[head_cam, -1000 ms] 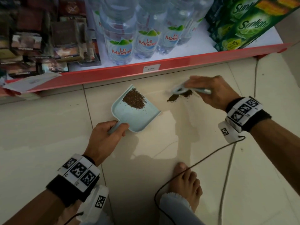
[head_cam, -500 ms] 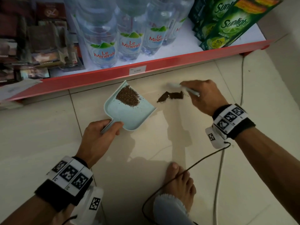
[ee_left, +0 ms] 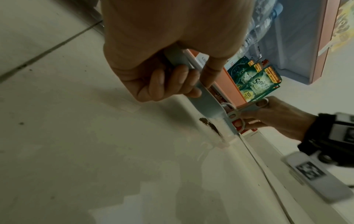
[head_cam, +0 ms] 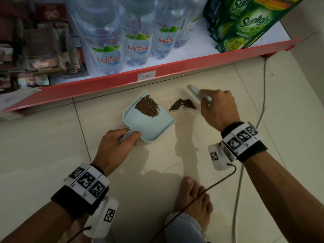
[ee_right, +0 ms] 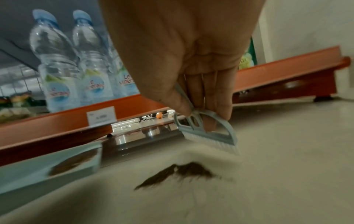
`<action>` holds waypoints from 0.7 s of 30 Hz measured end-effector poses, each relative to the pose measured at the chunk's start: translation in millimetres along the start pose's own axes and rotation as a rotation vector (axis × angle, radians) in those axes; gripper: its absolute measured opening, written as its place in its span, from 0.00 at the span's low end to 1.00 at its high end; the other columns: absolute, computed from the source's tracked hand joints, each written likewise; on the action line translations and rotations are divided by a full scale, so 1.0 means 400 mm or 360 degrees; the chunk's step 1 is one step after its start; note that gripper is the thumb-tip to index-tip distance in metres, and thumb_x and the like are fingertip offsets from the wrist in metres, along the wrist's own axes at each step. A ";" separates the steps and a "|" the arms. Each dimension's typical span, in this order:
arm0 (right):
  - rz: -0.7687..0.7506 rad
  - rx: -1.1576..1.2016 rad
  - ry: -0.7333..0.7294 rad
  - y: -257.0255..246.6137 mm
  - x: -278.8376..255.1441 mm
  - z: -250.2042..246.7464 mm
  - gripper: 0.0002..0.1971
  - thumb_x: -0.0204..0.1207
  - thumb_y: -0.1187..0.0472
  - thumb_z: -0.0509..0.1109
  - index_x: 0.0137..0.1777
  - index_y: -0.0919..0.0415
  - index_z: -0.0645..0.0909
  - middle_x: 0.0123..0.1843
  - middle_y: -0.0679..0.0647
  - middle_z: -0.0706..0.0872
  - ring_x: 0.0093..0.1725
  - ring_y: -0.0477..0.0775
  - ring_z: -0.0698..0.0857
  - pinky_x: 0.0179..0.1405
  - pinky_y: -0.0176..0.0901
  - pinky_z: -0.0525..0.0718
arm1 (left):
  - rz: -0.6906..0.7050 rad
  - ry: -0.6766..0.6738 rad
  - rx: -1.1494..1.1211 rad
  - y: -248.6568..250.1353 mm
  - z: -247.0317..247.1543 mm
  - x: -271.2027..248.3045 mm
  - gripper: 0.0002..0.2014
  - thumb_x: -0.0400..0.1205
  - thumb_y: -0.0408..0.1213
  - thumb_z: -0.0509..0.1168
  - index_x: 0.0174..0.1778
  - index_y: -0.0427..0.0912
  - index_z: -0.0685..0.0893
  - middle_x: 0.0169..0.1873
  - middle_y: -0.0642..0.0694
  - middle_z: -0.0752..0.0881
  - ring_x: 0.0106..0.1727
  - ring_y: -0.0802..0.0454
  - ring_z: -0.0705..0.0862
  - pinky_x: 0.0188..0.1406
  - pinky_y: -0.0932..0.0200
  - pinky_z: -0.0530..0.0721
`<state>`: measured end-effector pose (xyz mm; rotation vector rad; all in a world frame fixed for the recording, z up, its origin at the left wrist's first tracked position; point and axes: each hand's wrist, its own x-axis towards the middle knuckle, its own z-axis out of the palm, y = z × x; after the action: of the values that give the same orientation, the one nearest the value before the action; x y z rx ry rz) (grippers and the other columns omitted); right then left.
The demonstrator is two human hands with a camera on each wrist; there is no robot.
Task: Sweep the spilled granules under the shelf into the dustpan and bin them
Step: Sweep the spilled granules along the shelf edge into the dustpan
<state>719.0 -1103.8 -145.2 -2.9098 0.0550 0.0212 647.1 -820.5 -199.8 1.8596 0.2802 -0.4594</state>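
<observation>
A pale blue dustpan [head_cam: 149, 123] lies on the floor tiles, a heap of brown granules [head_cam: 147, 106] in its far corner. My left hand [head_cam: 115, 148] grips its handle [ee_left: 193, 72]. To the right of the pan's mouth lies a small dark pile of granules [head_cam: 182, 105] on the floor, also seen as granules [ee_right: 180, 172] in the right wrist view. My right hand [head_cam: 219, 109] holds a small pale blue brush [ee_right: 208, 136] just behind and right of that pile, bristles down, near the shelf's base.
A low red-edged shelf [head_cam: 122, 79] runs across the back with water bottles [head_cam: 108, 50], green detergent sachets [head_cam: 245, 27] and dark packets at left. My bare foot [head_cam: 192, 202] is on the tiles near the front. A cable [head_cam: 259, 120] trails along the floor at right.
The brush has drawn back from the floor pile toward the shelf. The pile has been pushed a little closer to the dustpan's mouth. The dustpan stays where it was.
</observation>
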 end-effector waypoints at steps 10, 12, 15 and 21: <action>-0.0300 -0.0106 -0.0281 0.004 0.151 0.011 0.19 0.79 0.68 0.64 0.66 0.56 0.87 0.52 0.65 0.92 0.49 0.69 0.88 0.60 0.52 0.85 | 0.0025 0.0022 -0.0030 0.001 -0.022 -0.006 0.19 0.77 0.53 0.69 0.27 0.42 0.83 0.18 0.56 0.74 0.26 0.53 0.73 0.34 0.54 0.72; -0.0336 -0.0003 -0.0070 0.013 0.149 -0.007 0.17 0.76 0.68 0.67 0.62 0.57 0.89 0.51 0.63 0.93 0.48 0.69 0.89 0.56 0.50 0.85 | 0.0035 0.0049 -0.0025 -0.001 -0.029 -0.008 0.18 0.80 0.49 0.70 0.27 0.42 0.83 0.18 0.56 0.74 0.26 0.54 0.73 0.34 0.54 0.72; -0.0191 -0.0166 0.0091 0.018 0.165 0.007 0.19 0.75 0.70 0.64 0.62 0.56 0.87 0.52 0.64 0.91 0.52 0.71 0.86 0.53 0.55 0.86 | 0.0007 0.0063 -0.0021 -0.002 -0.026 -0.009 0.18 0.79 0.49 0.70 0.27 0.42 0.83 0.19 0.55 0.74 0.26 0.53 0.72 0.35 0.55 0.71; -0.0257 0.0081 -0.0160 0.009 0.136 0.030 0.22 0.76 0.72 0.64 0.65 0.55 0.87 0.53 0.64 0.92 0.49 0.71 0.88 0.59 0.54 0.84 | 0.0008 0.0015 -0.0005 0.015 -0.020 -0.015 0.19 0.72 0.56 0.67 0.27 0.43 0.84 0.18 0.55 0.74 0.26 0.53 0.73 0.34 0.55 0.72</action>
<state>773.2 -1106.4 -158.7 -2.8478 -0.1933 0.1360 645.4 -814.8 -189.8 1.8593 0.2826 -0.4464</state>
